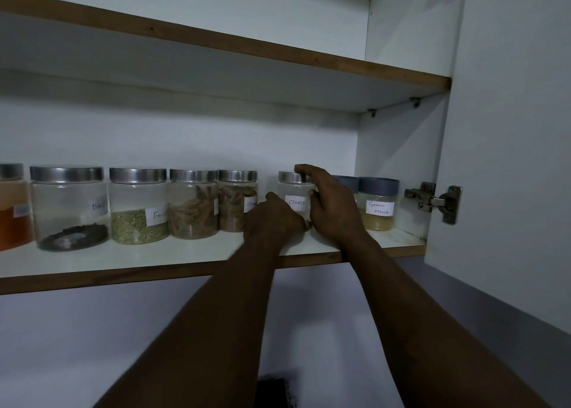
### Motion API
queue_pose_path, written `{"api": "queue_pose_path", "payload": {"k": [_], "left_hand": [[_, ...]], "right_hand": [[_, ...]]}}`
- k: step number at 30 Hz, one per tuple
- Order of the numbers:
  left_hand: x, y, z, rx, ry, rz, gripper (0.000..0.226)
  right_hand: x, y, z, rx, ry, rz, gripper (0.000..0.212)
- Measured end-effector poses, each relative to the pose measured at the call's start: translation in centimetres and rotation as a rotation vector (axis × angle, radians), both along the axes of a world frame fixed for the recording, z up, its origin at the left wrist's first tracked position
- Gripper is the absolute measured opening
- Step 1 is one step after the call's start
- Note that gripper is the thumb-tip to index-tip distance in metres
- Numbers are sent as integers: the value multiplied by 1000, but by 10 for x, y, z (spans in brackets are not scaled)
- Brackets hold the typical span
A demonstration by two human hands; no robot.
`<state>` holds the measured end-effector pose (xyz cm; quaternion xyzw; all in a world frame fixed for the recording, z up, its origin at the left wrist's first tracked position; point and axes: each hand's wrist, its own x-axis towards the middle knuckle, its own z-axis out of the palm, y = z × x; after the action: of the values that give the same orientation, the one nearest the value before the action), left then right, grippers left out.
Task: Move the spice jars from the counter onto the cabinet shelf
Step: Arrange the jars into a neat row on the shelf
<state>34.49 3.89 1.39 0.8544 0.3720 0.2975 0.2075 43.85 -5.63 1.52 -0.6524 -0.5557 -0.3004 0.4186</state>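
A clear jar labelled "Cloves" (pixel 295 191) with a steel lid stands on the cabinet shelf (pixel 154 261). Both hands are on it. My left hand (pixel 273 217) grips its lower left side. My right hand (pixel 332 202) wraps its right side, with fingers over the lid. Left of it stand several steel-lidded jars: cinnamon sticks (pixel 237 200), another brown spice (pixel 193 203), fennel (pixel 138 205), black pepper (pixel 69 208) and an orange powder (pixel 12 206). To the right, a blue-lidded "Garam Masala" jar (pixel 377 203) stands beside another blue-lidded jar (pixel 344 182), mostly hidden by my right hand.
An upper shelf (pixel 247 49) runs above the jars. The open cabinet door (pixel 509 160) hangs at the right on a metal hinge (pixel 434 202). A white wall lies below the shelf, with a dark object (pixel 273 392) at the bottom edge.
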Motion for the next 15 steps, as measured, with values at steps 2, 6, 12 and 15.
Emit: {"api": "queue_pose_path", "payload": {"k": [2,6,12,15], "left_hand": [[0,-1,-1,43,-6,0,89],[-1,-2,-3,83,-19,-24,83],[-5,-4,-3,102,-23,-48,86],[-8,-6,-3,88,-38,-53,86]], "right_hand": [[-1,-1,0,18,2,-11,53],[-2,-4,1,50,23,-17,51],[-3,-5,1,63,33,-47,48],[-3,-4,1,83,32,-54,50]]}}
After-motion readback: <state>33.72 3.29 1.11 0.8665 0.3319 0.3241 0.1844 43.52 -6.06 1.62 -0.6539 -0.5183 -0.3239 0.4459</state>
